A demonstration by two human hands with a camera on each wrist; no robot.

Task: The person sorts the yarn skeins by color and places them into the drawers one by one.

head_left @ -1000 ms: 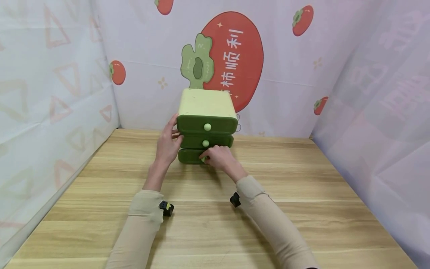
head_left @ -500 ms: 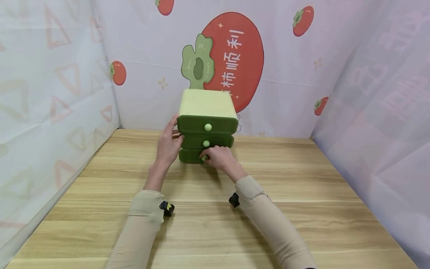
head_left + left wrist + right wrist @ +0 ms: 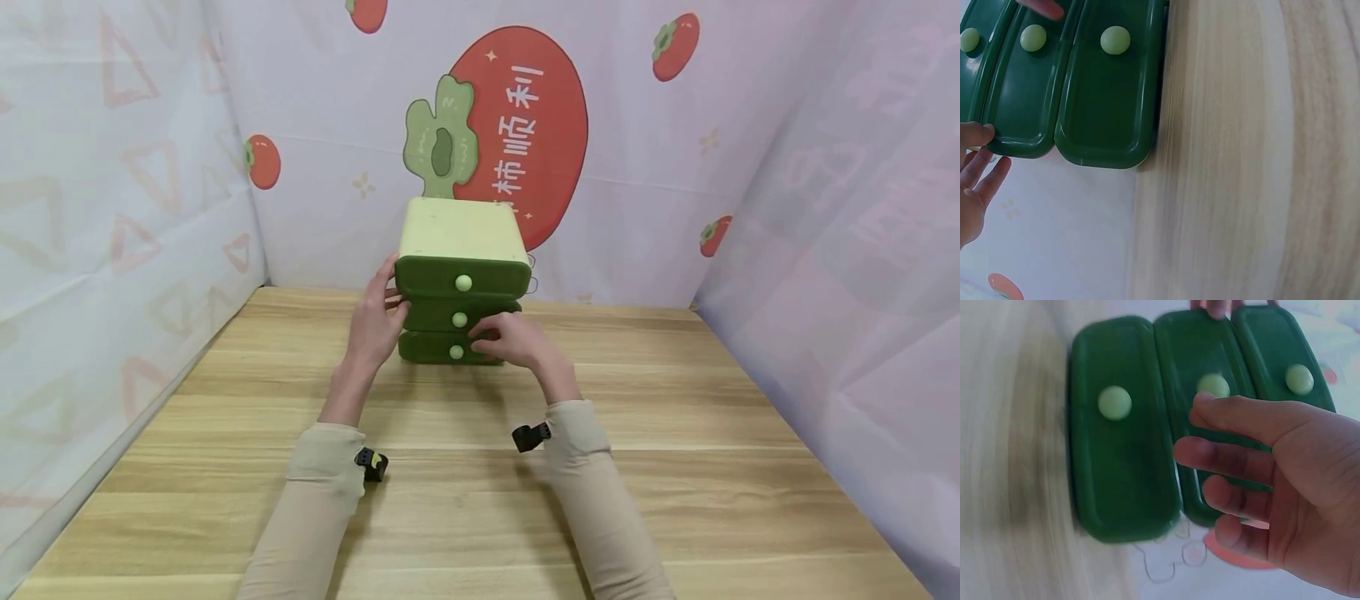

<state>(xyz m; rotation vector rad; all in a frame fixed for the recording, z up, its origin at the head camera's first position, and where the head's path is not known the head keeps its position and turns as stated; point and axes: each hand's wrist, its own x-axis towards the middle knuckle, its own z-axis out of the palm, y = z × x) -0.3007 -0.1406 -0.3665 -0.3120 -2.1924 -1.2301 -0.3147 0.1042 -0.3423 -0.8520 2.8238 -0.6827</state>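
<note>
A small drawer cabinet with a pale yellow-green top and three dark green drawer fronts stands at the back of the table. All three fronts look pushed in. My left hand holds the cabinet's left side, its thumb at the front edge of the middle drawer and its fingers along the side. In front of the lower drawers, my right hand has loosely bent fingers with nothing between them. Its fingertips are just right of the bottom drawer's round knob and overlap the middle knob in the right wrist view.
The wooden table stretches toward me and to both sides. A cloth backdrop with printed red fruit hangs close behind the cabinet. Cloth walls stand at the left and right. Black wrist cameras are worn on both wrists.
My right hand has let go of the bottom drawer's knob and drawn off slightly up and to the right, fingers loosening. The left hand and cabinet have stayed in place.
</note>
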